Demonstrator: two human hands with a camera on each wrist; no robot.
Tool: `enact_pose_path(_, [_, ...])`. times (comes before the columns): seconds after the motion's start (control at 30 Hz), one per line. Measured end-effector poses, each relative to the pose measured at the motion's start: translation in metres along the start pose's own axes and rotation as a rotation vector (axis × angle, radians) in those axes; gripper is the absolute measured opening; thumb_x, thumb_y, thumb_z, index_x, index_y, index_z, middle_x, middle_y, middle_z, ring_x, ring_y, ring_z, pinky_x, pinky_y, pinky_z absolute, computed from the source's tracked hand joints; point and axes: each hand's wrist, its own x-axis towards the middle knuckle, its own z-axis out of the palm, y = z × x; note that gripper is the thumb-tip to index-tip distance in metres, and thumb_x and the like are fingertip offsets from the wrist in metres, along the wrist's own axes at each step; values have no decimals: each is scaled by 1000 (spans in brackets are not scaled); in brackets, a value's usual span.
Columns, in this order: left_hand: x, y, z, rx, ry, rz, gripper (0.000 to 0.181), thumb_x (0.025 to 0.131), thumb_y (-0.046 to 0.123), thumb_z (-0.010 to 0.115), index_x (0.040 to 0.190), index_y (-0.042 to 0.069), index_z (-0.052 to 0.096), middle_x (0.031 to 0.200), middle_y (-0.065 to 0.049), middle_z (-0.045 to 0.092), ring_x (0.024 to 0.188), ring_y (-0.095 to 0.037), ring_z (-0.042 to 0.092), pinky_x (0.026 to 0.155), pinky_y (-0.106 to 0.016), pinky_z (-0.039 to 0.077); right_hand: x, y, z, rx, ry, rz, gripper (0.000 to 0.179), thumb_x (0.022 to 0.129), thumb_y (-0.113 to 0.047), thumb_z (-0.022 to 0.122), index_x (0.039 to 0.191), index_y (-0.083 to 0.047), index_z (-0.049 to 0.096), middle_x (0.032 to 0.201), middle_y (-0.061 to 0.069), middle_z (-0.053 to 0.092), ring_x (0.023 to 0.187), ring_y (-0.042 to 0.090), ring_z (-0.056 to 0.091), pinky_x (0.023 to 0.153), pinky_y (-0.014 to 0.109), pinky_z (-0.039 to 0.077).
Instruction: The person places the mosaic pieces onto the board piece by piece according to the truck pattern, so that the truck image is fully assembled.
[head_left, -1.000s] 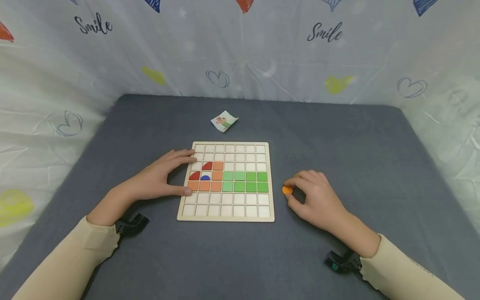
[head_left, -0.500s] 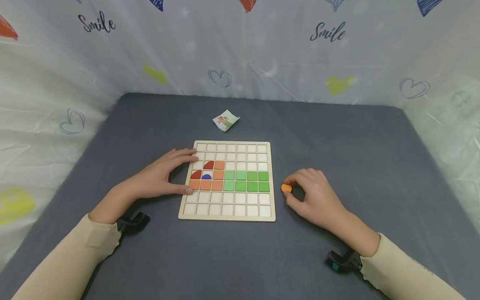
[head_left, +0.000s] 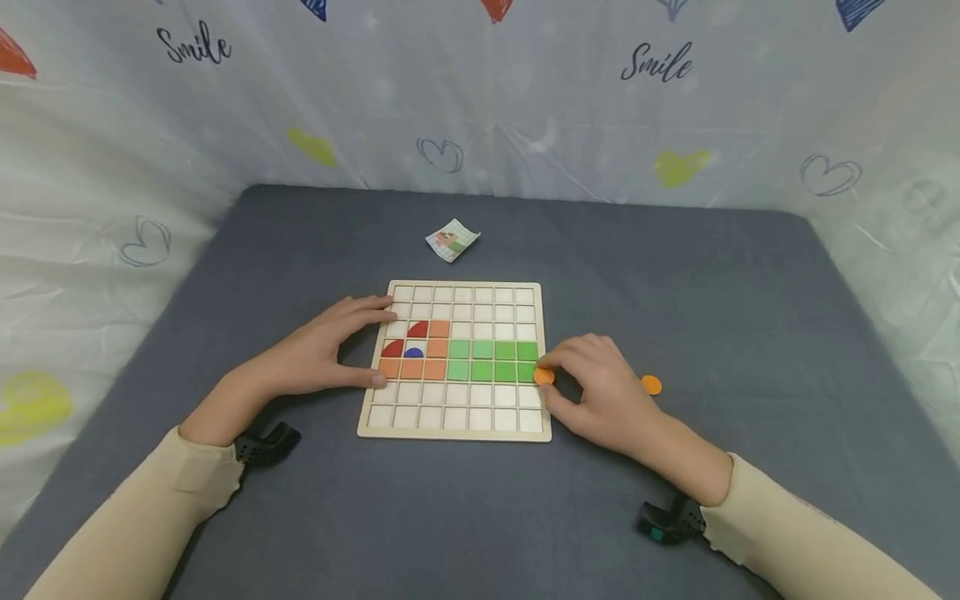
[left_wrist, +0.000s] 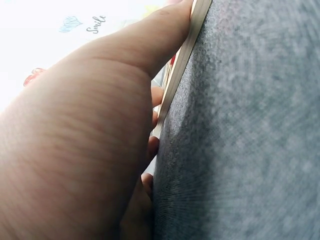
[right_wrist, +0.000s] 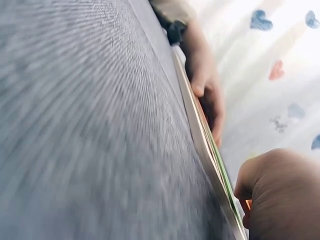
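Note:
A wooden grid board (head_left: 453, 434) lies on the table in front of me. Red quarter-round tiles (head_left: 392, 349), orange square tiles (head_left: 434, 368), a blue half-round piece (head_left: 413, 353) and green tiles (head_left: 505, 372) fill its middle rows. My left hand (head_left: 318, 350) rests along the board's left edge, thumb and fingertips on the rim. Between thumb and forefinger, my right hand (head_left: 600, 387) pinches an orange disc (head_left: 544, 377) over the board's right edge, beside the last green tile. Another orange disc (head_left: 651, 385) lies on the table, just right of that hand.
Behind the board lies a small picture card (head_left: 452, 241) with a coloured pattern. Dark grey cloth covers the table (head_left: 450, 517). A pale printed curtain (head_left: 480, 100) hangs along the back and sides. Black wrist cameras (head_left: 266, 446) sit at both cuffs.
My right hand has moved left with the orange disc, from beside the board to its right edge. A second orange disc has come into view behind it. The left hand stays put.

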Motion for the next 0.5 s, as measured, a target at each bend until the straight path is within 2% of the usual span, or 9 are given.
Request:
enact_pose_path(0.33, [0,-2,-2,1,0,-12,99,84,67,89,165,28,49,178,10,26,168,-32,8,132,-67,12,26,-20,25,19,-41,-82,10,95,-14,79,105,-12,79,102,-3,71,97,19,62,89,45,49])
enact_pose_path(0.5, [0,-1,-2,0,-14,2,100,85,67,88,166,24,48,179,5,26,168,-33,9,132,-67,11,35,-27,37,0,-53,-120,8,95,-14,78,103,-12,79,101,-2,71,95,20,61,88,44,49])
